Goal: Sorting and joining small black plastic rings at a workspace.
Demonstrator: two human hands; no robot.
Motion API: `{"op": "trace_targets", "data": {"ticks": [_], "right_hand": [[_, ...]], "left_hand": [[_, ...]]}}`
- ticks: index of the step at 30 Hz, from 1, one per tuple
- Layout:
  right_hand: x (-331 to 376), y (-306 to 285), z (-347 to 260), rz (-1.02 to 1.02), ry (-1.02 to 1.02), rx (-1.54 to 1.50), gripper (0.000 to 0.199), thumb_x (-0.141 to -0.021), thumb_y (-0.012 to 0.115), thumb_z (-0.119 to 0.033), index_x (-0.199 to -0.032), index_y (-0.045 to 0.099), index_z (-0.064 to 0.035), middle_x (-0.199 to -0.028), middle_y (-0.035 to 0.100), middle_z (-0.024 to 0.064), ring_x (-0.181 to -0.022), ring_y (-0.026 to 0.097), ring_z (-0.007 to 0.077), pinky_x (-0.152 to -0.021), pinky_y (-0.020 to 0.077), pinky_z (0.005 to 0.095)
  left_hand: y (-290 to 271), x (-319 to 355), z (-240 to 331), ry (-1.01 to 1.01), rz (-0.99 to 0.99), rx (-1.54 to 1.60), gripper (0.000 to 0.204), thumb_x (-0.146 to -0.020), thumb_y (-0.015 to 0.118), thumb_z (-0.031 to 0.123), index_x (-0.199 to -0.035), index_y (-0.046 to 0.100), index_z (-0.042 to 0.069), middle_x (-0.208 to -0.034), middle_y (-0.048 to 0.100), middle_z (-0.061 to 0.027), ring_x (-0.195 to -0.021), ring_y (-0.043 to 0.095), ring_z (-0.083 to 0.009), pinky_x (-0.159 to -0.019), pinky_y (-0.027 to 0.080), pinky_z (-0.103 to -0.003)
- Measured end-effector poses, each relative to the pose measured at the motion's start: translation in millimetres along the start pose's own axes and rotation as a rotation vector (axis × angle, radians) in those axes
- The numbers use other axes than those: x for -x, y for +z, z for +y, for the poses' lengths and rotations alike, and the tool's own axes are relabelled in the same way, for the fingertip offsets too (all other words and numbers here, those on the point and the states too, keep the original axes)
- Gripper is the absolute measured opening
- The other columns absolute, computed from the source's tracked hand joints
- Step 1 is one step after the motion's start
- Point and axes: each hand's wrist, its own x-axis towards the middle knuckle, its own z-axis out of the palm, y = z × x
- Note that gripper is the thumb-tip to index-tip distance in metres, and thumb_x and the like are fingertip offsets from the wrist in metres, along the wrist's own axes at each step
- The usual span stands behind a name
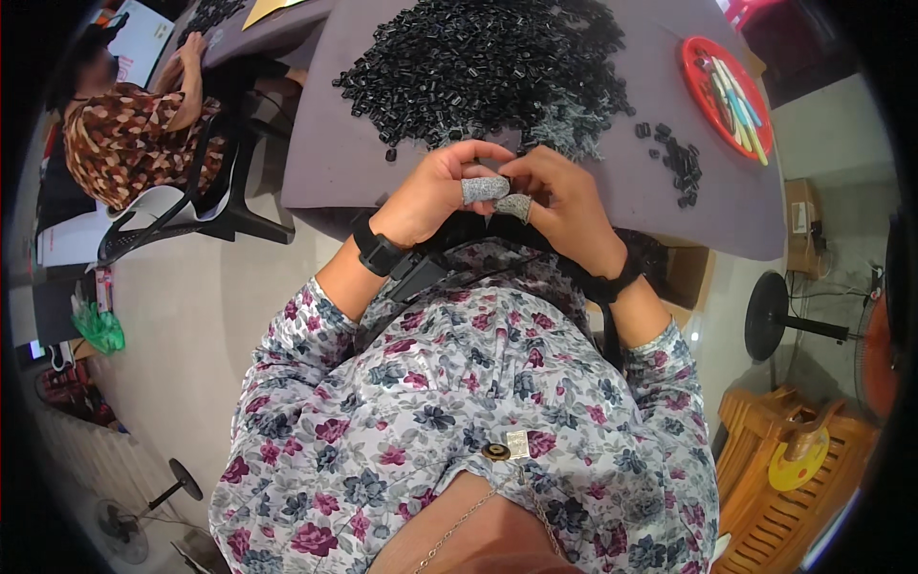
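Observation:
My left hand [435, 191] and my right hand [566, 196] meet at the table's near edge, fingers closed and fingertips together. Grey knitted finger covers [485, 188] wrap a digit on each hand. Whatever the fingertips pinch is too small and hidden to make out. Just beyond them lies a large heap of small black plastic pieces [459, 72]. Grey scraps [569, 124] are mixed into the heap's near right side. A smaller group of black pieces [684, 172] lies apart, to the right of my right hand.
The table has a grey-purple cover [325, 143]. A red tray [688, 62] with several knife-like tools stands at its right edge. Another person [143, 134] sits at the left by a second table. A fan [765, 316] and a brown wooden chair [794, 478] stand at right.

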Motion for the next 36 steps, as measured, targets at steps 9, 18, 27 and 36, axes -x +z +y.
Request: {"op": "trace_targets", "data": {"ticks": [9, 18, 27, 36], "right_hand": [[2, 4, -4, -0.131, -0.173, 0.594, 0.027, -0.077, 0.074, -0.008, -0.100, 0.062, -0.0053, -0.096, 0.065, 0.0117, -0.084, 0.068, 0.0320, -0.068, 0.0553, 0.0426], [18, 13, 8, -0.190, -0.217, 0.588, 0.022, -0.075, 0.071, -0.009, -0.091, 0.057, -0.0019, -0.085, 0.065, 0.0144, -0.077, 0.067, 0.0360, -0.066, 0.0543, 0.0452], [18, -52, 6, 0.049, 0.225, 0.615, 0.029, -0.095, 0.070, -0.031, -0.100, 0.065, -0.0031, -0.097, 0.066, 0.0214, -0.087, 0.065, 0.0450, -0.073, 0.0519, 0.0501], [25, -75, 30, 0.255, -0.010, 0.676, 0.024, -0.088, 0.072, -0.008, -0.111, 0.065, -0.0034, -0.099, 0.064, 0.0155, -0.093, 0.065, 0.0386, -0.081, 0.0527, 0.0426]], "left_hand": [[-2, 2, -2, 0.039, -0.080, -0.293, 0.045, -0.095, 0.068, -0.001, -0.139, 0.057, 0.000, -0.104, 0.073, -0.0049, -0.095, 0.068, -0.0098, -0.086, 0.054, -0.026], [1, 5, -14, 0.001, -0.117, -0.254, 0.042, -0.094, 0.070, -0.001, -0.135, 0.061, -0.002, -0.101, 0.073, -0.0057, -0.093, 0.068, -0.0096, -0.083, 0.054, -0.025], [6, -17, 11, 0.325, 0.103, -0.846, 0.032, -0.091, 0.062, -0.006, -0.121, 0.069, 0.000, -0.104, 0.076, -0.0109, -0.094, 0.072, -0.0189, -0.083, 0.056, -0.032], [10, -46, 16, 0.389, -0.005, -1.322, 0.030, -0.077, 0.062, -0.004, -0.103, 0.073, 0.004, -0.102, 0.072, -0.0164, -0.100, 0.069, -0.0372, -0.086, 0.055, -0.046]]}}
